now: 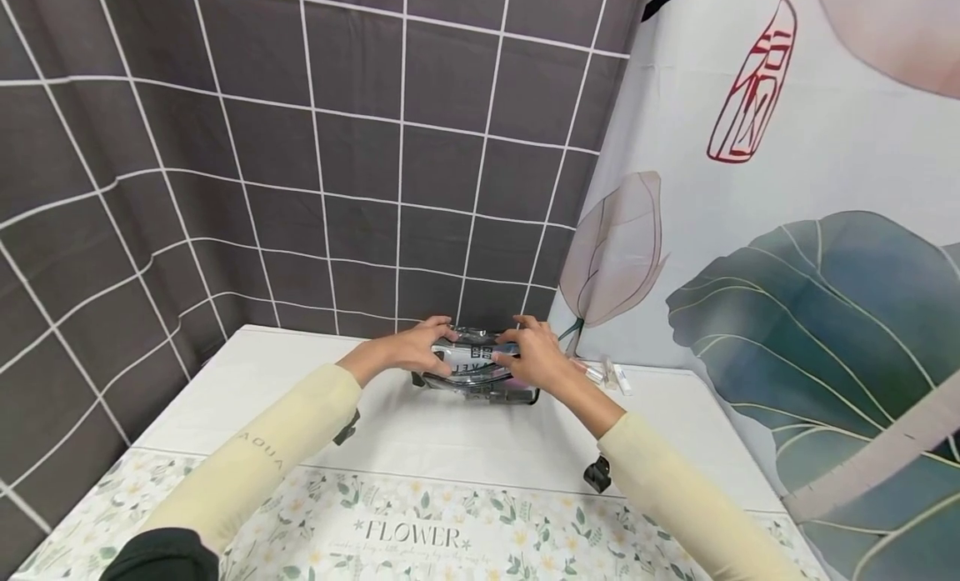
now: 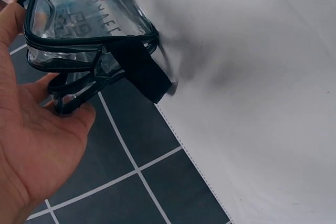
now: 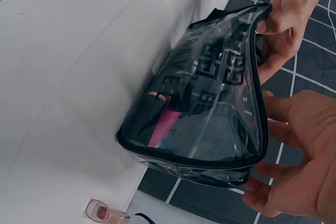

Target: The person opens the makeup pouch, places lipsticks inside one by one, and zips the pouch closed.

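A clear plastic travel bag (image 1: 474, 391) with black piping and dark lettering rests on the white table, between both hands. My left hand (image 1: 411, 348) grips its edge at the left; in the left wrist view, the thumb and fingers (image 2: 84, 116) pinch a black-trimmed strip of the bag (image 2: 84, 22). At the other end, my right hand (image 1: 538, 358) holds the rim with thumb and fingers apart. Through the clear wall in the right wrist view, a pink item (image 3: 165, 127) and a dark item with a gold-coloured band (image 3: 157, 96) show inside the bag.
Several small cosmetic tubes (image 1: 611, 374) lie right of the bag. A small bottle with a reddish part (image 3: 105, 212) shows in the right wrist view. Black objects (image 1: 597, 474) (image 1: 347, 428) sit nearer on the table. A floral mat (image 1: 420, 556) covers its front; a dark checked curtain (image 1: 360, 164) hangs behind.
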Demonstrator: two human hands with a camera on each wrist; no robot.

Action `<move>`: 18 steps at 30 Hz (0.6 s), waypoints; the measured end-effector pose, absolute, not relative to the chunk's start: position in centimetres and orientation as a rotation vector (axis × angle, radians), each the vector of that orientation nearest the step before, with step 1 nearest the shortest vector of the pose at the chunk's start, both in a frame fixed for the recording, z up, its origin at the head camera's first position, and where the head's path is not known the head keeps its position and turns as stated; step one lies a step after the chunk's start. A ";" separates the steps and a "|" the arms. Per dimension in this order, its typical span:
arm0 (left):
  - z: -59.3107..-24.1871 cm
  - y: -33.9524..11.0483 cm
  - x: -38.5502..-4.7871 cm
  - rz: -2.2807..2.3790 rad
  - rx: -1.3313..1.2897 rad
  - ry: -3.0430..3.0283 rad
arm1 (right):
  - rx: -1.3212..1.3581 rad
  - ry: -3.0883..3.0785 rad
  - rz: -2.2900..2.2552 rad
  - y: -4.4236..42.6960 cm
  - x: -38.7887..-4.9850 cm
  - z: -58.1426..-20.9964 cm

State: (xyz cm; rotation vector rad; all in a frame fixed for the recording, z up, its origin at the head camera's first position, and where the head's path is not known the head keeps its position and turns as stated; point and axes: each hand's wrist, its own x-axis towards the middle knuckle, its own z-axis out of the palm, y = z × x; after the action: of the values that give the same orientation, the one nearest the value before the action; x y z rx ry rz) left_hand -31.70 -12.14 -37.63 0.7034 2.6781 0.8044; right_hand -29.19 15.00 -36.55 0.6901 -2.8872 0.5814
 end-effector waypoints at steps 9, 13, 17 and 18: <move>-37.7 -12.0 -31.7 0.820 0.705 2.677 | 0.677 -2.775 0.724 17.4 -29.5 -37.1; -37.9 -12.0 -31.9 0.820 0.715 2.684 | 0.603 -2.751 0.698 19.3 -30.1 -37.0; -38.1 -12.2 -32.2 0.810 0.713 2.682 | 0.514 -2.770 0.707 21.7 -30.8 -37.1; -38.2 -12.2 -32.2 0.810 0.710 2.679 | 0.486 -2.783 0.719 22.4 -31.0 -37.1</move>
State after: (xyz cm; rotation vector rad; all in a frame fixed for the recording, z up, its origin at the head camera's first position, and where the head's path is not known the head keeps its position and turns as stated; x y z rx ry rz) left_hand -32.17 -12.18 -38.17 0.7100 2.6790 0.8102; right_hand -30.96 22.39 -37.15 0.4859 -2.7826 0.7189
